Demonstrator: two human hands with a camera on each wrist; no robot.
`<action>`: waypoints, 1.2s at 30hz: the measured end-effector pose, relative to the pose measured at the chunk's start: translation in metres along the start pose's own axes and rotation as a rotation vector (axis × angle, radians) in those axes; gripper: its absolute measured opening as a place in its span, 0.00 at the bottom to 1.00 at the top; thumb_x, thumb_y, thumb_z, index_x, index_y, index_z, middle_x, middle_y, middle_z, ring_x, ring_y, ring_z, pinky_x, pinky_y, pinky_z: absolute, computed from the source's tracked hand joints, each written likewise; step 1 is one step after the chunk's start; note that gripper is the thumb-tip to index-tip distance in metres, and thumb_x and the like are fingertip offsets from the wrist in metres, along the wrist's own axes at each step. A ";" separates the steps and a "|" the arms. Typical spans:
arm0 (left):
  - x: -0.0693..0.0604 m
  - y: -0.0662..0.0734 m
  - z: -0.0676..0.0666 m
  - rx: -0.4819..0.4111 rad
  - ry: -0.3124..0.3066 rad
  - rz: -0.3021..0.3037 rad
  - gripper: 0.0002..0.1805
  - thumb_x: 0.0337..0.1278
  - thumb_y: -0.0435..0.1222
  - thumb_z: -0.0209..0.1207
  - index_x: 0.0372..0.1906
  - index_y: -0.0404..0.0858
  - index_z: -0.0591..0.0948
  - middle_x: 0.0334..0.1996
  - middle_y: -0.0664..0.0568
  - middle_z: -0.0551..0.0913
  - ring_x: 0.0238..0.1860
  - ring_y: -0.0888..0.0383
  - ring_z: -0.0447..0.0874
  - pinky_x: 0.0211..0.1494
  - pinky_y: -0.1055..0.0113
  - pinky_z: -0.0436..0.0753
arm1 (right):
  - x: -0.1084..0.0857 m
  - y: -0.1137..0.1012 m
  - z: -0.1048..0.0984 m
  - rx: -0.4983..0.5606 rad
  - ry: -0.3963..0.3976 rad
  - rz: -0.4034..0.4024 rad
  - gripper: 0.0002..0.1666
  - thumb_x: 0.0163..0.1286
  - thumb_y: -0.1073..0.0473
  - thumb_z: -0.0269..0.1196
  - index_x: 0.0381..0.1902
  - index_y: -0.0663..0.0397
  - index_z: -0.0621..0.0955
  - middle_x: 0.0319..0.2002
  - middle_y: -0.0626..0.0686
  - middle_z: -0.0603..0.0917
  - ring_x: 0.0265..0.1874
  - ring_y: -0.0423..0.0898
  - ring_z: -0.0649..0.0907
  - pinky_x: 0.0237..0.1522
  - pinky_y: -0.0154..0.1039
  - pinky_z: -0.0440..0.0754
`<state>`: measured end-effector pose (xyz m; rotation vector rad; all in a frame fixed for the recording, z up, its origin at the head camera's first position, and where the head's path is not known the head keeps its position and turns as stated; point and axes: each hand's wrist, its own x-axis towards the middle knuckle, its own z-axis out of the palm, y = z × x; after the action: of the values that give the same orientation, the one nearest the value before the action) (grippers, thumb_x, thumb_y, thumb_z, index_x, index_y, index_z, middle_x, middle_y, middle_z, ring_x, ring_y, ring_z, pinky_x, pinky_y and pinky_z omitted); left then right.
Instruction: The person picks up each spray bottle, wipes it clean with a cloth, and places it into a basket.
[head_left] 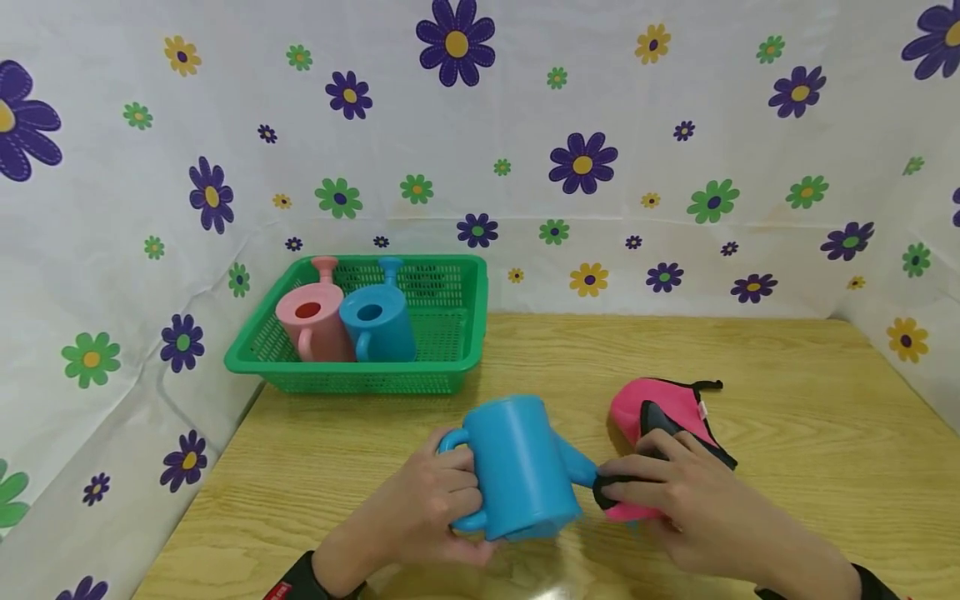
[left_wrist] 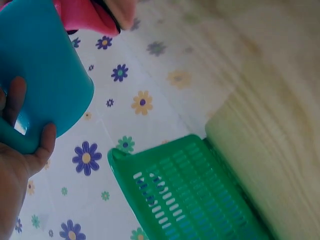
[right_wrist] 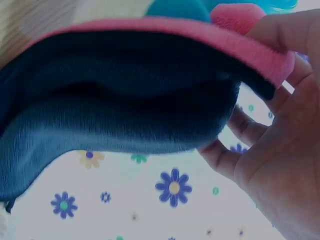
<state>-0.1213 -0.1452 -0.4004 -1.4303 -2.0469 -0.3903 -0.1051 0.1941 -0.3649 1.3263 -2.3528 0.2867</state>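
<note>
My left hand point(head_left: 435, 500) grips the looped handle of a blue toy watering can point(head_left: 521, 467), its fingers curled round it. Held tilted above the table, the can has its spout pointing right and slightly down. At the spout's tip my right hand point(head_left: 690, 500) pinches a pink cloth point(head_left: 663, 408) with black edging and a dark lining. The cloth covers the spout's end, so the tip is hidden. Up close in the right wrist view, the cloth point(right_wrist: 175, 110) hangs between thumb and fingers, its dark inner side showing.
A green plastic basket point(head_left: 360, 377) stands at the back left of the wooden table point(head_left: 810, 400). Inside it are a pink watering can point(head_left: 318, 321) and another blue one point(head_left: 382, 325). A white flower-patterned sheet point(head_left: 480, 183) forms the backdrop.
</note>
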 end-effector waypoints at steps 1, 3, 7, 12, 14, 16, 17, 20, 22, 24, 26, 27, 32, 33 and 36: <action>-0.001 -0.002 -0.002 0.001 0.007 -0.013 0.26 0.36 0.51 0.77 0.17 0.50 0.68 0.16 0.63 0.69 0.31 0.64 0.70 0.49 0.55 0.77 | -0.001 0.001 -0.002 0.002 0.009 0.008 0.33 0.40 0.68 0.72 0.48 0.38 0.88 0.52 0.39 0.87 0.47 0.43 0.77 0.45 0.49 0.80; -0.001 -0.007 -0.004 0.009 0.025 -0.034 0.26 0.35 0.50 0.78 0.16 0.50 0.68 0.16 0.63 0.70 0.30 0.64 0.70 0.48 0.54 0.78 | -0.003 0.004 -0.006 0.006 0.018 0.027 0.36 0.41 0.66 0.73 0.52 0.37 0.87 0.55 0.38 0.86 0.49 0.42 0.78 0.44 0.49 0.81; -0.001 -0.016 -0.009 0.020 0.045 -0.072 0.26 0.38 0.50 0.76 0.16 0.49 0.67 0.15 0.62 0.69 0.29 0.64 0.70 0.47 0.54 0.77 | -0.006 0.010 -0.013 0.003 0.009 0.064 0.36 0.50 0.59 0.74 0.60 0.34 0.83 0.61 0.38 0.84 0.51 0.42 0.79 0.45 0.55 0.81; -0.001 -0.023 -0.012 0.029 0.066 -0.106 0.23 0.57 0.53 0.65 0.16 0.49 0.69 0.15 0.61 0.72 0.30 0.63 0.73 0.47 0.52 0.78 | -0.012 0.018 -0.013 0.013 -0.004 0.087 0.35 0.52 0.58 0.74 0.61 0.34 0.83 0.61 0.40 0.83 0.52 0.44 0.79 0.46 0.59 0.81; -0.002 -0.026 -0.014 0.012 0.089 -0.132 0.24 0.62 0.55 0.61 0.16 0.48 0.70 0.15 0.61 0.72 0.30 0.63 0.74 0.47 0.51 0.78 | -0.015 0.021 -0.011 0.016 -0.001 0.097 0.35 0.52 0.58 0.74 0.61 0.35 0.84 0.61 0.41 0.84 0.52 0.44 0.80 0.46 0.56 0.82; -0.002 -0.030 -0.016 -0.018 0.116 -0.172 0.25 0.64 0.56 0.59 0.17 0.48 0.71 0.15 0.61 0.72 0.31 0.63 0.74 0.47 0.50 0.77 | -0.019 0.024 -0.009 0.014 -0.002 0.111 0.31 0.56 0.54 0.74 0.61 0.36 0.84 0.60 0.42 0.84 0.53 0.46 0.80 0.46 0.55 0.81; -0.002 -0.031 -0.017 -0.035 0.132 -0.194 0.25 0.65 0.57 0.58 0.17 0.48 0.70 0.15 0.60 0.70 0.31 0.63 0.74 0.47 0.50 0.76 | -0.020 0.025 -0.007 0.016 -0.003 0.121 0.30 0.57 0.53 0.74 0.60 0.36 0.84 0.60 0.43 0.85 0.53 0.46 0.81 0.46 0.55 0.81; -0.002 -0.035 -0.019 -0.088 0.185 -0.253 0.26 0.66 0.57 0.58 0.17 0.47 0.68 0.15 0.59 0.66 0.31 0.62 0.73 0.47 0.51 0.73 | -0.023 0.031 -0.003 0.025 -0.032 0.168 0.28 0.60 0.47 0.74 0.60 0.35 0.85 0.59 0.45 0.85 0.53 0.49 0.81 0.47 0.57 0.82; -0.002 -0.037 -0.020 -0.121 0.223 -0.283 0.27 0.66 0.57 0.58 0.18 0.47 0.66 0.16 0.58 0.64 0.30 0.62 0.72 0.47 0.54 0.71 | -0.026 0.035 0.001 0.048 -0.065 0.210 0.28 0.60 0.46 0.74 0.60 0.36 0.85 0.60 0.48 0.85 0.54 0.53 0.82 0.50 0.61 0.82; -0.003 -0.039 -0.019 -0.158 0.273 -0.304 0.28 0.67 0.56 0.59 0.17 0.46 0.65 0.16 0.57 0.63 0.30 0.62 0.72 0.46 0.57 0.68 | -0.030 0.040 0.003 0.088 -0.119 0.274 0.28 0.60 0.46 0.74 0.60 0.37 0.85 0.61 0.53 0.84 0.57 0.59 0.82 0.54 0.66 0.80; -0.004 -0.041 -0.017 -0.190 0.323 -0.335 0.28 0.67 0.55 0.59 0.17 0.46 0.65 0.17 0.56 0.63 0.30 0.62 0.72 0.45 0.60 0.67 | -0.034 0.047 0.006 0.136 -0.174 0.339 0.27 0.61 0.47 0.74 0.59 0.39 0.85 0.63 0.57 0.82 0.60 0.66 0.80 0.58 0.71 0.76; -0.004 -0.042 -0.017 -0.210 0.346 -0.359 0.28 0.67 0.55 0.60 0.17 0.45 0.65 0.17 0.56 0.63 0.30 0.62 0.72 0.44 0.61 0.67 | -0.037 0.050 0.007 0.166 -0.201 0.377 0.27 0.62 0.47 0.74 0.60 0.41 0.85 0.64 0.58 0.81 0.61 0.68 0.79 0.59 0.73 0.73; -0.005 -0.044 -0.017 -0.355 0.458 -0.550 0.25 0.61 0.41 0.68 0.16 0.42 0.67 0.18 0.54 0.65 0.26 0.61 0.70 0.34 0.69 0.70 | -0.045 0.063 0.015 0.282 -0.269 0.506 0.28 0.65 0.45 0.72 0.61 0.45 0.84 0.65 0.59 0.80 0.63 0.70 0.78 0.58 0.73 0.74; -0.005 -0.043 -0.018 -0.387 0.479 -0.607 0.23 0.60 0.37 0.69 0.16 0.41 0.68 0.18 0.54 0.66 0.25 0.61 0.70 0.31 0.70 0.71 | -0.046 0.064 0.017 0.299 -0.266 0.522 0.28 0.65 0.45 0.72 0.61 0.45 0.84 0.65 0.59 0.80 0.63 0.70 0.78 0.57 0.73 0.75; 0.002 -0.043 -0.020 -0.472 0.537 -0.789 0.20 0.60 0.30 0.65 0.16 0.39 0.69 0.16 0.56 0.65 0.20 0.62 0.67 0.24 0.71 0.66 | -0.049 0.067 0.022 0.318 -0.239 0.539 0.28 0.66 0.45 0.71 0.63 0.42 0.83 0.64 0.59 0.81 0.62 0.70 0.79 0.57 0.72 0.76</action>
<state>-0.1554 -0.1712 -0.3797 -0.5492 -2.0297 -1.4801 -0.1454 0.2579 -0.4050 0.8544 -2.9391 0.7219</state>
